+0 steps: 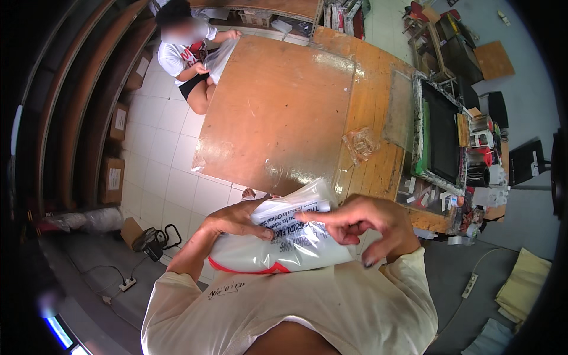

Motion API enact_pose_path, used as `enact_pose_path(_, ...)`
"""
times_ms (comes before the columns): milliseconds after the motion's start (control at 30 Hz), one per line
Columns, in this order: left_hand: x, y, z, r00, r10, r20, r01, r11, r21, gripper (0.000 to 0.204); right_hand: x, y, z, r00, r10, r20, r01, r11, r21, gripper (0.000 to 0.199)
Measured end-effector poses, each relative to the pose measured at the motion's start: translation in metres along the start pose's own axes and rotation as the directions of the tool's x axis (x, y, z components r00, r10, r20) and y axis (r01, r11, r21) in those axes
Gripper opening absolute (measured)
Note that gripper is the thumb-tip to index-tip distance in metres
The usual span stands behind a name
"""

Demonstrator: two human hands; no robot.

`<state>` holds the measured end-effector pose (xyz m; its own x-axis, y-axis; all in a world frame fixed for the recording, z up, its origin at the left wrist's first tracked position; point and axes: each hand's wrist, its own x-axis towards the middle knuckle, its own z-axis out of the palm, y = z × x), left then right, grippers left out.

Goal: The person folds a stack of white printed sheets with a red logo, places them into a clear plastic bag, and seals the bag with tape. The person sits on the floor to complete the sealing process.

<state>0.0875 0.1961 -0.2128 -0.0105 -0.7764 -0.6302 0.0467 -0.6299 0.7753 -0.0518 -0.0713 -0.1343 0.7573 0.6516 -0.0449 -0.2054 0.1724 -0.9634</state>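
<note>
Close to my chest is a clear plastic bag (pixel 299 254) with dark print on its front, a white filling and a red strip along its lower edge. My left hand (pixel 242 222) grips its left side, the thumb lying across the front and the fingers hidden behind. My right hand (pixel 373 225) is at the bag's right side. Its index finger stretches over the printed face and seems to touch it, while the other fingers bend loosely and the thumb stands apart. The bag's upper right corner sticks up toward the table.
A large wooden table (pixel 278 112) stands ahead, carrying a crumpled plastic bag (pixel 360 144) and a dark framed screen (pixel 441 136). Another person (pixel 186 56) sits at its far left with clear plastic. Shelves (pixel 83 89) line the left; a power strip (pixel 469 285) lies at right.
</note>
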Motion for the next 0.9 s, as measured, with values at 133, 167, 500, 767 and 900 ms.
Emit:
enact_pose_path(133,-0.013,-0.067,0.016,0.96,0.241,-0.139,-0.265,0.946,-0.186,0.087,-0.024,-0.015,0.037,0.957,0.183,-0.223,-0.253,0.905,-0.342,0.084)
enact_pose_path(167,-0.024,-0.057,0.02,0.976,0.118,-0.185,-0.119,0.993,0.002,0.089,-0.052,0.005,0.051,0.912,0.166,-0.375,-0.282,0.919,-0.277,0.073)
enact_pose_path(500,-0.037,-0.078,0.015,0.956,-0.047,-0.289,0.082,0.991,0.11,0.098,0.003,0.156,0.063,0.424,0.292,-0.857,-0.175,0.955,0.238,0.061)
enact_pose_path(767,-0.024,-0.141,-0.018,0.946,0.08,-0.313,-0.219,0.871,-0.44,0.089,0.073,0.111,0.034,0.721,0.138,-0.679,-0.071,0.989,0.126,0.071)
enact_pose_path(900,-0.011,-0.17,-0.016,0.992,0.125,-0.027,-0.069,0.346,-0.936,0.071,0.148,0.06,0.029,0.887,-0.013,-0.462,0.072,0.991,0.112,0.096)
